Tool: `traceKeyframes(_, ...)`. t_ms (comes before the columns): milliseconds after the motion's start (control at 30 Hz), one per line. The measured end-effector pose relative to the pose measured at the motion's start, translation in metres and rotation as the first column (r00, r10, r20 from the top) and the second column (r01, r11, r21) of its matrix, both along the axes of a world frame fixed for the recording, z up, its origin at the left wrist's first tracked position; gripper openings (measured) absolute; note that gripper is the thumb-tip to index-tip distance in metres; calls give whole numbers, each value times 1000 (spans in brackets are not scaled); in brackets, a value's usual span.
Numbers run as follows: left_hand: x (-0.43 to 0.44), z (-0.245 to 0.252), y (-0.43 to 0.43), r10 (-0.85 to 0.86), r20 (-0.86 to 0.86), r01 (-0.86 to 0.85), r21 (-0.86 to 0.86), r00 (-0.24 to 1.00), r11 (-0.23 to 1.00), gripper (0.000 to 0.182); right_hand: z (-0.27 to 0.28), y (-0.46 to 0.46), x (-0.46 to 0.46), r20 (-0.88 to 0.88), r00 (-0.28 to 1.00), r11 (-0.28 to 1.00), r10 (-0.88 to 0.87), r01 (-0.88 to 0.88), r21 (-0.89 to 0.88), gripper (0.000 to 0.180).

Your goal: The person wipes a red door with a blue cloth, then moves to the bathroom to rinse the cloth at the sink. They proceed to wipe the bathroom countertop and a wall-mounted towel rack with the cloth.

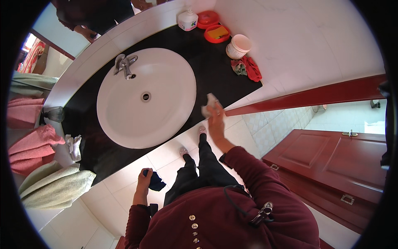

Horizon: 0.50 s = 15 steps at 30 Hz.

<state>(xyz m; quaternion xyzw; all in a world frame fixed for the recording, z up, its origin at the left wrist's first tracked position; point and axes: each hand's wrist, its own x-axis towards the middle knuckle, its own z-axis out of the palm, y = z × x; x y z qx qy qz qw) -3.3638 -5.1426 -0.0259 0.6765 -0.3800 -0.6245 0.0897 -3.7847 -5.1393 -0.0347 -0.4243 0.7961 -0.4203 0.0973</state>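
My right hand (216, 119) grips a crumpled whitish cloth or tissue (212, 101) above the front edge of the black countertop (214, 68), right of the white oval washbasin (164, 102). My left hand (145, 179) is closed around a dark blue cloth (156, 182), in front of the counter and over the tiled floor. A chrome faucet (126, 67) stands at the basin's back left. On the counter's right end, a red cloth (252, 69) and a greyish-green cloth (238, 67) lie beside a white plastic tub (238, 46).
A pump bottle (187, 20) and a red soap dish with a yellow sponge (217, 32) stand at the back corner. Pink towels (34, 149) and a pale green towel (59, 186) hang at left. A red door (326, 155) is at right.
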Motion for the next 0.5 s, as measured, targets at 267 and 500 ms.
traceKeyframes(267,35,-2,24,64,10,-64,-8,998,998,28,-4,1,8,170,888,898,427,-439,38,38)
traceKeyframes(500,69,-5,59,205,-8,-205,-4,979,979,29,9,-5,-109,-48,999,986,-4,12,166,27)
